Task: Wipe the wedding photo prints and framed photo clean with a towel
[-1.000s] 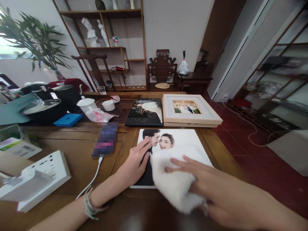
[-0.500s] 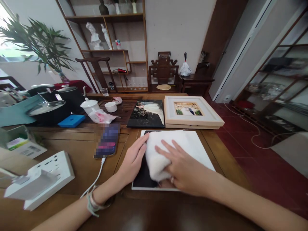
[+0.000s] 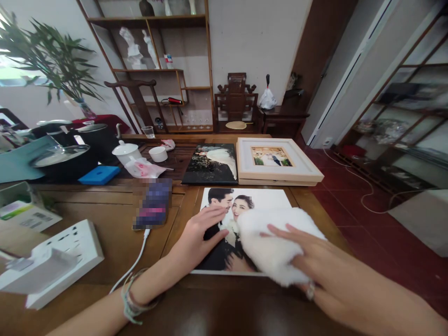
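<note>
A large glossy photo panel of a couple lies flat on the wooden table in front of me. My left hand rests flat on its left part, fingers stretched out. My right hand presses a fluffy white cloth onto the panel's right half, fingers lying over the cloth. A ring shows on that hand, and bracelets circle my left wrist.
Behind the panel lie a dark photo print and a white framed picture. A phone with a white cable, a white power strip, a blue box, pots and tea ware stand at left. Red floor lies right.
My right hand has swept the cloth from the panel's upper left to its right side, uncovering the faces. My left hand has shifted slightly right on the panel.
</note>
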A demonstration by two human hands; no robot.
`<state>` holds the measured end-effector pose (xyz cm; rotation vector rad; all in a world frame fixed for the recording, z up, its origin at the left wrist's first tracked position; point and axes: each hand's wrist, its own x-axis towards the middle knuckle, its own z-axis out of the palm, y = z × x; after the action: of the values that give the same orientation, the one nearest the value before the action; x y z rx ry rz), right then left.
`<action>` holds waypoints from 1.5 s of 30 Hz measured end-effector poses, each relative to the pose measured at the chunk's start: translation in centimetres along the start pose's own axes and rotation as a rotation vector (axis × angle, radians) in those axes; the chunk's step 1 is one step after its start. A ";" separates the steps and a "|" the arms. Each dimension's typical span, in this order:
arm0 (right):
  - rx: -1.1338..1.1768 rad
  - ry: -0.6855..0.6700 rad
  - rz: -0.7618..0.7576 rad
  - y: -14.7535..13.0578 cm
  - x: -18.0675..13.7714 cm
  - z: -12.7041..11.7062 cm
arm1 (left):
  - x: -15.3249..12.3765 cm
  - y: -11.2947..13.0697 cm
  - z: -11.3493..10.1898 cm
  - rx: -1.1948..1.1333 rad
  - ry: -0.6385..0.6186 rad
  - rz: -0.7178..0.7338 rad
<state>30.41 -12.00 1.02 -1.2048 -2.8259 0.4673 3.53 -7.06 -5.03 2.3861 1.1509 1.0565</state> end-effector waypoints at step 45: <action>-0.352 0.521 -0.173 5.5 2.2 2.9 | -0.6 0.7 -0.2 0.168 -0.151 -0.168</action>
<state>32.34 -7.59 -3.54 -0.9291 -2.5678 -0.3240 3.56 -8.01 -4.85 2.3946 1.4039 0.7389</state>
